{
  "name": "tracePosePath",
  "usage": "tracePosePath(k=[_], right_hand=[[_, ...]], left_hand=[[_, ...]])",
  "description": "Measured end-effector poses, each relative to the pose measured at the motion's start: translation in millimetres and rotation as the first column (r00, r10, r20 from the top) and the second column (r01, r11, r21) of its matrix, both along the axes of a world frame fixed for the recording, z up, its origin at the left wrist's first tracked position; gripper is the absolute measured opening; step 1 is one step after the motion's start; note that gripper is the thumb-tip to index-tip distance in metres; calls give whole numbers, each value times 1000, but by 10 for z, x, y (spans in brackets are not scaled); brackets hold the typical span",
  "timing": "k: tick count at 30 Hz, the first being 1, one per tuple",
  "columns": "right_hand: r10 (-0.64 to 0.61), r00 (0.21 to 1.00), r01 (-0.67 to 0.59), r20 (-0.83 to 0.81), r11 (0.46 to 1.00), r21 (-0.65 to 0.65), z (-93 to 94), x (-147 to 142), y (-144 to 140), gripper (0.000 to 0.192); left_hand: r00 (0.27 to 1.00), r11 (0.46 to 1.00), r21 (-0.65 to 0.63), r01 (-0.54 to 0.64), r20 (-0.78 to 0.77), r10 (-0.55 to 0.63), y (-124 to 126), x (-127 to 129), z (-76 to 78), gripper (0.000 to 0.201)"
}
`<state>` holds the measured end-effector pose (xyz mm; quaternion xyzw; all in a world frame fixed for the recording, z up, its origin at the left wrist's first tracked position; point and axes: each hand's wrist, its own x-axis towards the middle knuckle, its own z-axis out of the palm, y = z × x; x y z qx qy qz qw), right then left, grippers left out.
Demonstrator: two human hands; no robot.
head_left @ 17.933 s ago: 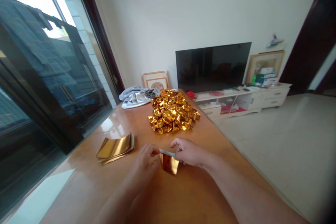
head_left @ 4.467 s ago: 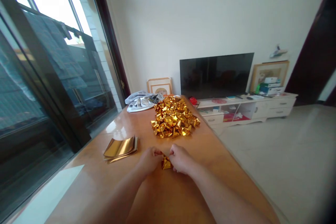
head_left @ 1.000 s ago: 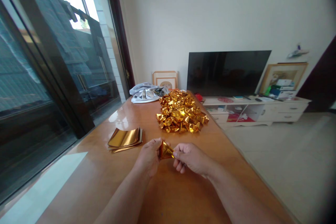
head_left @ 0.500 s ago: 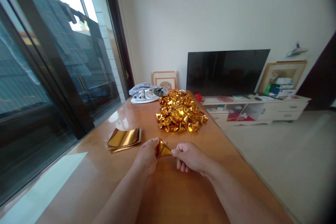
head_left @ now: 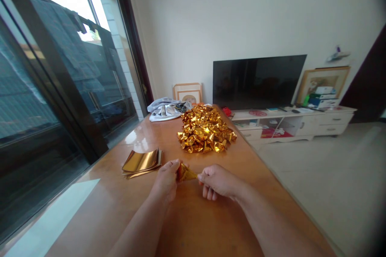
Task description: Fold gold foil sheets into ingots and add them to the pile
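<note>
Between my hands is a piece of folded gold foil paper (head_left: 187, 173), drawn to a point on its right. My left hand (head_left: 167, 178) is closed on its wider left end, fingers partly hidden behind it. With thumb and forefinger, my right hand (head_left: 216, 181) pinches the narrow tip. A stack of flat gold foil sheets (head_left: 141, 162) lies to the left of my left hand, its edges curling up. Beyond my hands is a large heap of folded gold foil pieces (head_left: 206, 130).
The wooden table (head_left: 193, 229) carries a pale sheet (head_left: 57, 217) at its left edge and a grey cloth bundle (head_left: 165, 109) at the far end. Past it stand a television (head_left: 257, 82) and a white cabinet (head_left: 327, 124). A glass door (head_left: 69, 68) runs along the left.
The foil piece has turned slightly and looks narrower toward its right tip. Both hands keep their hold. The whole view has shifted a little.
</note>
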<state>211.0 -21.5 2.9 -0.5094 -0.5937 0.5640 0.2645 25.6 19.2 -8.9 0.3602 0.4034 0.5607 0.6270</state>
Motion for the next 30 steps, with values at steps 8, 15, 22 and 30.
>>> tracePosePath(k=[8, 15, 22, 30], right_hand=[[-228, 973, 227, -23, 946, 233, 23, 42, 32, 34], [-243, 970, 225, 2, 900, 372, -85, -94, 38, 29], [-173, 984, 178, -46, 921, 347, -21, -60, 20, 19], [-147, 976, 188, -160, 941, 280, 26, -78, -18, 25]], left_hand=[[993, 998, 47, 31, -112, -26, -81, 38, 71, 32], [981, 981, 102, 164, -122, -152, -175, 130, 100, 37], [983, 982, 27, 184, 6, -185, -235, 128, 156, 28], [967, 965, 63, 254, -19, -253, -229, 162, 80, 29]])
